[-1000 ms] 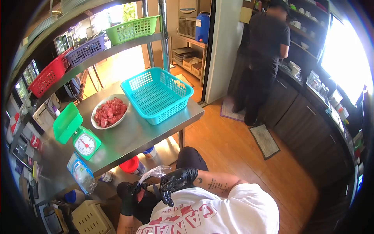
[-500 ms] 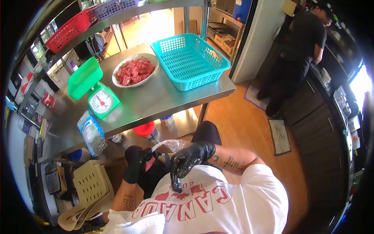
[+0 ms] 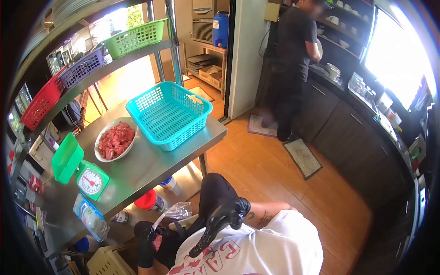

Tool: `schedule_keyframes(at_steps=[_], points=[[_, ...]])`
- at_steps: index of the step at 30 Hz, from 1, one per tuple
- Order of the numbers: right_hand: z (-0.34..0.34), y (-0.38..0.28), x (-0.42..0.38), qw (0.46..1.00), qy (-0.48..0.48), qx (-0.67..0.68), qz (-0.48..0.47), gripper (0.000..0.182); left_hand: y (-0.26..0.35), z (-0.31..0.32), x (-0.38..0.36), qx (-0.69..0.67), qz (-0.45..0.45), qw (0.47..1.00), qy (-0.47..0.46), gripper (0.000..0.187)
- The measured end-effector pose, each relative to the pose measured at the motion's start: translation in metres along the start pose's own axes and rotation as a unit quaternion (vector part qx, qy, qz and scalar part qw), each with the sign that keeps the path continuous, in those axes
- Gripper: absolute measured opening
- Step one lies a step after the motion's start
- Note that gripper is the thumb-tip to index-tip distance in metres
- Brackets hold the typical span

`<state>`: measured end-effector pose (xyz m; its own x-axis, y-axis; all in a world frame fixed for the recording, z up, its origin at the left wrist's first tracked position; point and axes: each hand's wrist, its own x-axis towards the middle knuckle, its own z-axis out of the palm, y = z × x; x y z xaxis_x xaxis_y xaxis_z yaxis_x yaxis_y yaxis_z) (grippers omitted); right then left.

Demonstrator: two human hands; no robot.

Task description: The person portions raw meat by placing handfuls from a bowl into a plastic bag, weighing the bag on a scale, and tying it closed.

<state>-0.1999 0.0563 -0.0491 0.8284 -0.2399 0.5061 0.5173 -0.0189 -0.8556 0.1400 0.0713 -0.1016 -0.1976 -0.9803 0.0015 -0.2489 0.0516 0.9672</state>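
At the bottom centre of the frame the person's right hand (image 3: pixel 221 222), in a black glove, lies across the white printed shirt with its fingers stretched out and loose, gripping nothing. Just left of it the left hand (image 3: pixel 149 238), also black-gloved, is clenched on a crumpled clear plastic bag (image 3: pixel 173 211) with something red showing at the fist (likely a piece of meat, though it is too small to be sure); the bag rises from the fist toward the table edge, held low in the lap, probably to keep it from spilling. Above these, in the left half of the frame, the stainless steel table (image 3: pixel 151 162) bears a green kitchen scale with a white dial (image 3: pixel 87 176) near its front edge, a white oval bowl of chopped raw red meat (image 3: pixel 114 140) beyond it, and an empty turquoise plastic basket (image 3: pixel 168 114) just beside the bowl, within reach. At the upper right, well apart, another person in black clothes (image 3: pixel 291 64) stands at a dark counter.
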Motion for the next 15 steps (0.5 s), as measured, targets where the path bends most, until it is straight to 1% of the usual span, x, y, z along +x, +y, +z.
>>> schedule_keyframes(at_steps=[3, 5, 7, 8, 9, 11, 12, 13, 14, 15], points=[[-0.003, 0.005, 0.016, 0.999, -0.034, -0.023, -0.023, 0.042, -0.002, 0.003, -0.001, 0.015, 0.012, 1.000, 0.009, 0.016], [-0.004, 0.006, 0.036, 0.999, -0.046, -0.025, -0.012, 0.042, -0.006, 0.004, -0.004, 0.029, 0.022, 0.999, 0.016, 0.014], [0.001, 0.001, 0.064, 0.995, 0.007, 0.011, 0.095, 0.047, -0.012, 0.007, -0.003, 0.059, 0.046, 0.997, 0.023, 0.013], [0.002, 0.013, 0.068, 0.996, 0.011, 0.010, 0.093, 0.047, -0.012, 0.008, -0.002, 0.091, 0.072, 0.993, 0.026, 0.013], [0.005, 0.033, 0.069, 0.986, 0.095, -0.070, 0.119, 0.048, -0.011, 0.010, 0.001, 0.133, 0.100, 0.986, 0.031, 0.012], [0.005, 0.075, 0.071, 0.961, 0.179, -0.153, 0.142, 0.049, 0.011, 0.012, 0.005, 0.292, 0.219, 0.931, 0.024, 0.014], [0.002, 0.098, 0.071, 0.963, 0.226, -0.081, 0.123, 0.046, 0.023, 0.015, 0.009, 0.437, 0.326, 0.838, 0.022, 0.016], [-0.001, 0.118, 0.070, 0.957, 0.271, -0.006, 0.104, 0.044, 0.038, 0.023, 0.011, 0.436, 0.328, 0.838, 0.021, 0.016], [-0.002, 0.128, 0.071, 0.943, 0.315, 0.070, 0.084, 0.042, 0.053, 0.034, 0.012, 0.406, 0.336, 0.848, 0.058, 0.019], [-0.001, 0.128, 0.074, 0.942, 0.318, 0.070, 0.084, 0.042, 0.061, 0.042, 0.012, 0.375, 0.344, 0.856, 0.093, 0.023]])
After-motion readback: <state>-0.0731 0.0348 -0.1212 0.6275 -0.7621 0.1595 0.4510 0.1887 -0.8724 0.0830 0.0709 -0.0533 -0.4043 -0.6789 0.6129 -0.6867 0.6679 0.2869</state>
